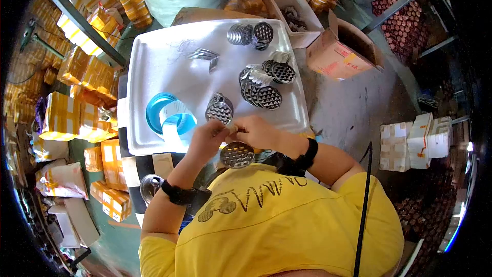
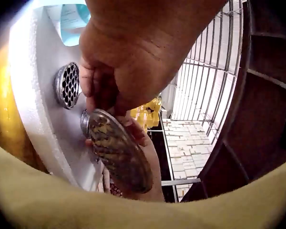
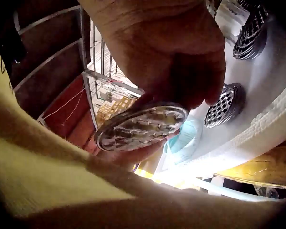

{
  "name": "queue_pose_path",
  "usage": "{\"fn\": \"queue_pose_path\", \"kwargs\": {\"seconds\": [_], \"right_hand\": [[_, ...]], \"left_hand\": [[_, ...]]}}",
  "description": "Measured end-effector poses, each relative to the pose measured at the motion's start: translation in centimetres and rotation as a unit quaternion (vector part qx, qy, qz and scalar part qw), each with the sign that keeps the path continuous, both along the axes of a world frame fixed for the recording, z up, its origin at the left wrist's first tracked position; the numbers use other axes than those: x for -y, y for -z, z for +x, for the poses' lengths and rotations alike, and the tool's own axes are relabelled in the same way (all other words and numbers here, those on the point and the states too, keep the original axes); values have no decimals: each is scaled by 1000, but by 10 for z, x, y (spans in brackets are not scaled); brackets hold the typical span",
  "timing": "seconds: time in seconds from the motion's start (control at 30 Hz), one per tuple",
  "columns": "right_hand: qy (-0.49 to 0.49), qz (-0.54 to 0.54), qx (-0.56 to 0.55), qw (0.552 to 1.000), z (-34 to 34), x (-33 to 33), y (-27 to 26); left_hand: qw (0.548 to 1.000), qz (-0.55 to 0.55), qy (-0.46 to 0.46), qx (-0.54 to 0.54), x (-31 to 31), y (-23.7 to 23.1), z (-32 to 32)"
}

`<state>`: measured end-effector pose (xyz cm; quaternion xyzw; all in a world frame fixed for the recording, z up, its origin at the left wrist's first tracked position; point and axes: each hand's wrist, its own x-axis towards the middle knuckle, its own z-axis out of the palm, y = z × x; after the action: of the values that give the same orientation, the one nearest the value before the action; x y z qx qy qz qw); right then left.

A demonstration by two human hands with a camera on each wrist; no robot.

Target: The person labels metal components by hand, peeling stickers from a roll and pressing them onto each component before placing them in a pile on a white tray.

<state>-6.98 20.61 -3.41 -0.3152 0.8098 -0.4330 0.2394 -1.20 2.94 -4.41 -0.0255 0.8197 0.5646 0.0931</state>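
Note:
A round metal disc with a patterned, perforated face hangs just below both hands, close to the yellow shirt. The left hand pinches at the disc's upper edge, its fingertips meeting those of the right hand, which pinches there too. In the left wrist view the disc is tilted, with the right hand's fingers behind it. The right wrist view shows the disc under the curled right fingers; what lies between the fingertips is hidden. A stack of similar discs stands just beyond the hands.
The white foam tray bears more disc stacks at the right, a stack at the back, thin metal pieces and a blue tape-like roll. An open carton stands right of it. Taped boxes crowd the left.

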Motion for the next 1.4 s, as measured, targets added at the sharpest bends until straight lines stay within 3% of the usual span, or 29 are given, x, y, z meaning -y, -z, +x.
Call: {"fn": "queue_pose_path", "kwargs": {"seconds": [0.1, 0.2, 0.23, 0.27, 0.33, 0.43, 0.5, 0.53, 0.57, 0.6, 0.63, 0.77, 0.87, 0.9, 0.97, 1.07, 1.1, 1.17, 1.23, 1.27, 1.3, 1.33, 1.4], "right_hand": [[14, -33, 59, 998, -3, -10, -4], [33, 15, -135, 990, -28, -28, -10], [80, 12, -87, 993, -41, -37, -6], [127, 10, -38, 991, -54, -46, -2], [118, 93, -197, 969, -78, -58, -11], [227, 24, -293, 928, -92, -56, -8], [201, 13, -295, 934, -83, -43, -19], [188, 7, -294, 937, -74, -33, -23], [126, -1, -288, 949, -65, -23, -18], [74, 22, -191, 979, -52, -11, -27], [-2, 29, -231, 973, -47, -2, -20], [-83, 16, -173, 981, -31, 32, -17], [-96, 15, -140, 985, -28, 56, -13], [-102, 17, -144, 984, -28, 63, -8], [-100, 13, -46, 994, -24, 79, 5], [-86, 17, 99, 991, -19, 98, 21], [-79, 6, 150, 985, -18, 103, 25], [-66, 17, 237, 969, -20, 107, 36], [-23, -88, 323, 942, -19, 105, 48], [-2, -139, 364, 921, -18, 102, 51], [-13, -169, 399, 901, -19, 100, 27], [-44, -163, 373, 912, -20, 96, 21], [-103, -151, 321, 929, -23, 89, 12]], "left_hand": [[1000, 2, 14, -18, -7, -12, -2], [995, 69, -70, -33, -4, 14, -10], [988, 90, -99, -72, 2, 22, -11], [988, 22, -118, -102, 13, 29, -12], [989, -8, -137, -59, 25, 12, -10], [991, -48, -121, -36, 30, 16, -4], [991, -69, -113, -28, 30, 16, 2], [981, -114, -132, -84, 32, 16, 7], [966, -161, -149, -139, 36, 14, 11], [945, -207, -165, -193, 42, 12, 14], [927, -228, -192, -230, 53, 10, 18], [854, -440, -233, -147, 95, 18, 42], [846, -476, -236, -44, 103, 30, 44], [863, -450, -230, -19, 103, 28, 41], [891, -391, -230, 11, 98, 30, 38], [945, -172, -276, -4, 89, 49, 43], [956, -44, -289, 15, 82, 49, 44], [962, -53, -255, -77, 66, 34, 49], [970, -103, -187, -113, 52, 11, 55], [979, -77, -138, -127, 51, 4, 57], [979, 28, -171, -105, 50, 10, 58], [967, 132, -201, -82, 49, 14, 58], [940, 291, -177, 27, 64, 9, 53]]}}
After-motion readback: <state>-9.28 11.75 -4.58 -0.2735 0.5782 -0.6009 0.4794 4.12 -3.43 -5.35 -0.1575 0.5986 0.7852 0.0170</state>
